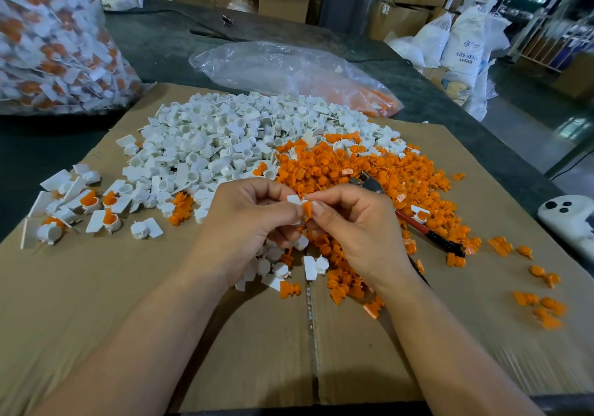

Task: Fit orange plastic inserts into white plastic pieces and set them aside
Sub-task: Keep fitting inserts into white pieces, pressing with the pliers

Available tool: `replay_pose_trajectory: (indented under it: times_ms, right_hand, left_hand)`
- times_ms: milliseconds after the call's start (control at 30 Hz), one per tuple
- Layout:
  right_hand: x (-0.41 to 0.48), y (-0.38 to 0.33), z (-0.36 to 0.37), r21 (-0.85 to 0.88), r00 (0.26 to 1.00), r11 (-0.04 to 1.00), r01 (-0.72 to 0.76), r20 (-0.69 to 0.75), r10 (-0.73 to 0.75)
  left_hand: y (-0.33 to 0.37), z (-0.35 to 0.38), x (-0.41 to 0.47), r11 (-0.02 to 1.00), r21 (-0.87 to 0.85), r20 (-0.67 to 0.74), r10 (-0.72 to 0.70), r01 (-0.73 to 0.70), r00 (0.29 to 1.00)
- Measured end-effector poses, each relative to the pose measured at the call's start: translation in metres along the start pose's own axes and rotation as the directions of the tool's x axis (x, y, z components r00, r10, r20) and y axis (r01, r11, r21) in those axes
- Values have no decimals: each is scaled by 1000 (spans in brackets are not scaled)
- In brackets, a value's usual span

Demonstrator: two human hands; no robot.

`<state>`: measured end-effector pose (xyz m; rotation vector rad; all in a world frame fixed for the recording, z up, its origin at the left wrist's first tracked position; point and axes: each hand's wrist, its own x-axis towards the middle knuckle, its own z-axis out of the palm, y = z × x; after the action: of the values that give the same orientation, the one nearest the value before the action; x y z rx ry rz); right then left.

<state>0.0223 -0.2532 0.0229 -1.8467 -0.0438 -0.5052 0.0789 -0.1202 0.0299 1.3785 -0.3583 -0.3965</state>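
My left hand (247, 219) pinches a white plastic piece (294, 200) just above the cardboard, and my right hand (350, 226) pinches an orange insert (307, 209) against it. The two hands meet at the middle of the view. Behind them lies a big heap of white pieces (225, 139), with a heap of orange inserts (369, 171) to its right. At the left sits a small group of fitted white pieces with orange inside (96, 205). More loose white and orange parts lie under my hands.
A flattened cardboard sheet (160, 319) covers the dark table. A red-handled tool (427, 232) lies among the orange inserts. A full bag of fitted pieces (54, 45) stands far left, a clear bag (289, 71) at the back, a white device (569, 219) at the right edge.
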Motion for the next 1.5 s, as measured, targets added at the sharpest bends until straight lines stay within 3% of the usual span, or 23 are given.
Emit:
replay_pose_trajectory:
  times_ms: [333, 600, 667, 733, 800, 900, 967, 1167, 1367, 1500]
  right_hand:
    - [-1, -2, 1, 63, 1000, 998, -13, 9, 13]
    - [1, -20, -37, -217, 974, 976, 25, -214, -73]
    - [-1, -25, -60, -321, 977, 946, -31, -210, -39]
    - [-6, -24, -80, -491, 983, 856, -158, -164, 87]
    - [-12, -18, -96, -700, 958, 660, -271, -129, 256]
    - [-19, -10, -106, -891, 897, 362, -275, -101, 431]
    - [-23, -6, -106, -928, 868, 282, -242, -78, 490]
    - [-17, 0, -103, -956, 804, 230, -184, -11, 595]
    - [-1, -2, -100, -963, 792, 229, -143, 28, 610]
    - [9, -8, -101, -977, 802, 162, -141, -17, 597]
  left_hand:
    - [1, -3, 3, 997, -81, -17, -20, 19, 1000]
    - [0, -8, 5, 990, -139, -92, -18, 5, 996]
    - [0, -8, 5, 989, -147, -92, -19, 5, 996]
    - [0, -8, 5, 987, -160, -90, -19, 4, 996]
    - [1, -7, 5, 985, -174, -87, -19, 4, 996]
    - [1, -6, 3, 984, -176, -83, -21, 6, 996]
    - [2, -7, 3, 985, -174, -75, -17, 4, 997]
    - [2, -8, 2, 984, -179, -71, -24, 11, 997]
    - [2, -9, 2, 985, -174, -64, -25, 14, 998]
    - [2, -10, 3, 979, -201, -68, -40, 26, 997]
